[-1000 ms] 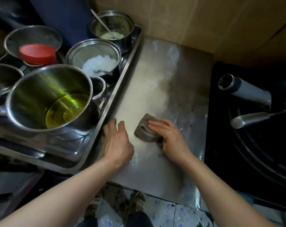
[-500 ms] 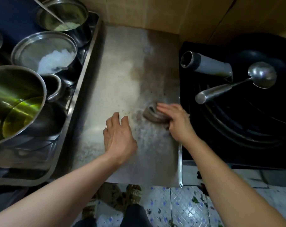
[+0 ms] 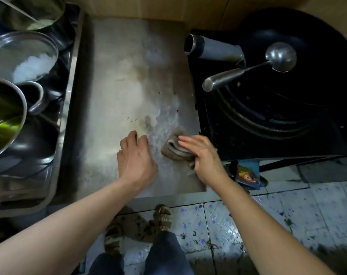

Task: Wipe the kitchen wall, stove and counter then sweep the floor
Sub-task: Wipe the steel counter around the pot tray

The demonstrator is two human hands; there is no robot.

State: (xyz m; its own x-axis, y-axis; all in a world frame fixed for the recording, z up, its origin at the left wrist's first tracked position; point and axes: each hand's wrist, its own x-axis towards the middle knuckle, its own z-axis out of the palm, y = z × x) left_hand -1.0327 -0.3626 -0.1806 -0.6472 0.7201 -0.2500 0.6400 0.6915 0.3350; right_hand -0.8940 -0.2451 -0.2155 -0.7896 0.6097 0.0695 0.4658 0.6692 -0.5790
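Head view, read from the left: a steel tray (image 3: pixel 69 108) at nine o'clock carries a pot of yellow-green oil (image 3: pixel 1 120), a pot of white granules (image 3: pixel 23 56) and a third pot (image 3: pixel 31 12) at eleven o'clock. At the centre lies the steel counter (image 3: pixel 129 76), streaked and speckled. The left hand (image 3: pixel 135 157) is rested flat on it at six o'clock, fingers spread and relaxed, nothing held. Just beside it, at the counter's right edge, the folded brown rag (image 3: pixel 175 148) is pressed down by the right hand (image 3: pixel 203 155), whose fingers are laid over the top of it; whether the thumb is curled under cannot be told. From three to one o'clock the black stove (image 3: pixel 268 139) is seen, with a wok (image 3: pixel 307 56) on it, a steel ladle (image 3: pixel 275 58) resting inside.

The rag is judged soft, light and probably damp; it is best held from above with a flat palm so the folds are kept together while it is dragged.

Compared with half a second earlier, the rag and right hand are placed nearer the counter's front right corner, the left hand is kept almost where it was, and more floor tile (image 3: pixel 287 215) is brought into view.
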